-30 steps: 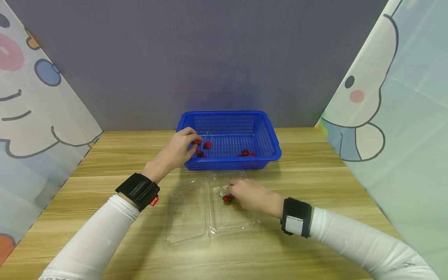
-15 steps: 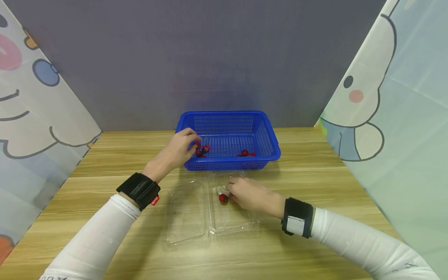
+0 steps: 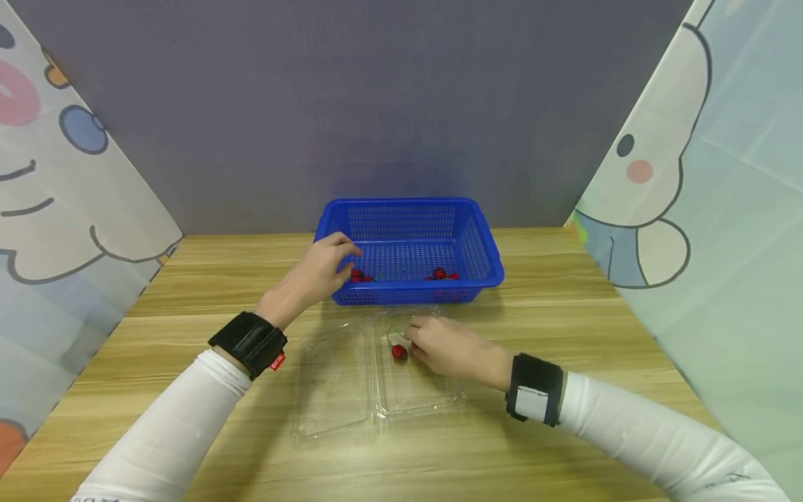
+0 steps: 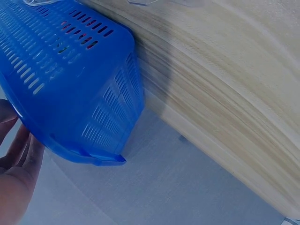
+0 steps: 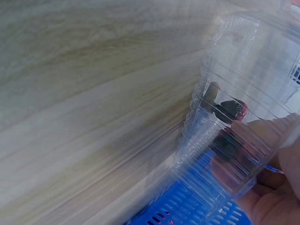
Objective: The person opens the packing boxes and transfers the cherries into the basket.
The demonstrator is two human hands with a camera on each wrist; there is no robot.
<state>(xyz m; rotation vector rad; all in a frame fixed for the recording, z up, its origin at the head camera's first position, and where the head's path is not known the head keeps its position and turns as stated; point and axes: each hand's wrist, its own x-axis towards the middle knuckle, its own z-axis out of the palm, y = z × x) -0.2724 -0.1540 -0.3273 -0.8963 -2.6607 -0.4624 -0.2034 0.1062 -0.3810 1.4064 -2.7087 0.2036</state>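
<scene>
My left hand [image 3: 320, 268] reaches over the near left edge of a blue plastic basket [image 3: 408, 284], its thumb and fingers apart. Below the fingertips lie a few red cherries [image 3: 356, 275] on the basket floor. In the left wrist view the left fingers [image 4: 33, 154] are beside the basket rim, tips partly hidden. My right hand [image 3: 442, 345] is in the right half of a clear hinged plastic box [image 3: 414, 408]. A cherry [image 3: 399, 352] with a thin green stem lies left of its fingertips. Through the box wall, another dark cherry [image 5: 225, 144] shows between the right thumb and fingers.
More cherries [image 3: 440, 274] sit in the basket's near right corner. The box's other half [image 3: 335, 390] lies flat to the left on the wooden table [image 3: 552, 328]. Behind the basket rises a grey wall [image 3: 401, 118]; printed cartoon panels stand at both sides.
Cherries near my left fingers have dropped lower into the basket, and the fingers are now free of them. In the box, the cherry shifted slightly left; the right hand barely moved.
</scene>
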